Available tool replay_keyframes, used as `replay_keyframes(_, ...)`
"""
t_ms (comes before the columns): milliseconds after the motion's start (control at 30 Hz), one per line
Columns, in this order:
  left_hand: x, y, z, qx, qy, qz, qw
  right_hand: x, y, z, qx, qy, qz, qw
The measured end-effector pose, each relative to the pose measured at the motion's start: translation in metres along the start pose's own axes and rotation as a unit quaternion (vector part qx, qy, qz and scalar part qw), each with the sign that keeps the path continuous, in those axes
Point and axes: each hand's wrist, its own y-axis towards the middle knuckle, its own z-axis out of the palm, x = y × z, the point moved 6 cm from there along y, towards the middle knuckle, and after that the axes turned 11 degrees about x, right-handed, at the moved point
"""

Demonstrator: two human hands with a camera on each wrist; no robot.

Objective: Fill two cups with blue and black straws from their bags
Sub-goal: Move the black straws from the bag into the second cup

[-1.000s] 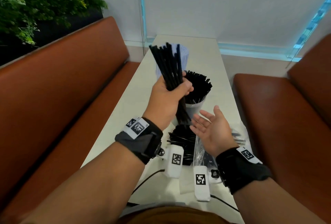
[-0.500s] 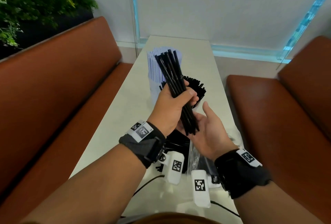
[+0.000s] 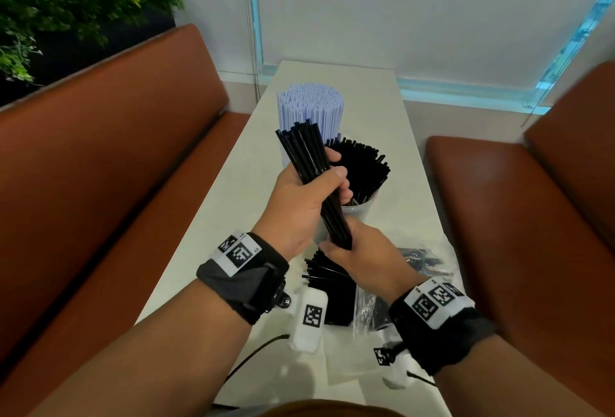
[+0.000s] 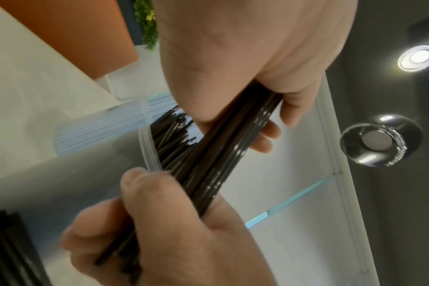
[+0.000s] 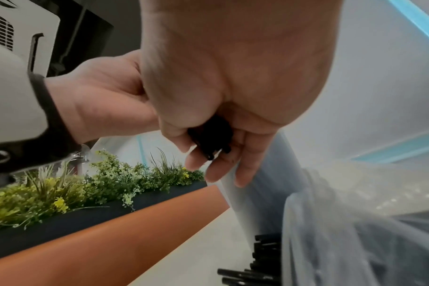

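Observation:
My left hand [image 3: 311, 198] grips a bundle of black straws [image 3: 304, 153] around its middle, tilted over the table. My right hand [image 3: 354, 248] is curled round the bundle's lower end; the right wrist view shows the straw ends [image 5: 212, 139] between its fingers [image 5: 243, 170]. In the left wrist view both hands hold the same bundle [image 4: 235, 139]. Just behind stands a clear cup [image 3: 361, 213] full of black straws [image 3: 364, 170]. Farther back, pale blue straws [image 3: 311, 107] stand upright; their cup is hidden. More black straws [image 3: 332, 286] lie on the table under my wrists.
A crumpled clear plastic bag [image 3: 429, 260] lies at the table's right, with another clear bag [image 3: 364, 310] near me. The narrow white table [image 3: 233, 216] runs between two brown benches [image 3: 116, 167]. Plants [image 3: 66, 0] stand behind the left bench.
My left hand brought the bundle down and nearer. My right hand, open with palm up a second ago, has closed round the bundle's lower end.

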Motion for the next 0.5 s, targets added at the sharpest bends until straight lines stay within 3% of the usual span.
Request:
replay_keyframes(100, -0.013, 0.012, -0.015, -0.032, 0.031, 0.006, 0.999, -0.011, 0.006, -0.010, 0.054, -0.111, 0.037, 0.992)
replay_keyframes(233, -0.020, 0.033, -0.029, -0.050, 0.055, -0.026, 0.997, -0.019, 0.012, -0.044, -0.090, -0.197, 0.066, 0.974)
replay_keyframes(300, -0.020, 0.042, -0.027, -0.055, 0.051, -0.026, 0.997, -0.023, 0.019, -0.048, -0.104, -0.218, 0.094, 0.966)
replay_keyframes(500, -0.035, 0.065, -0.029, -0.153, -0.001, 0.088, 0.984, -0.041, 0.039, -0.038, -0.043, -0.226, 0.093, 0.969)
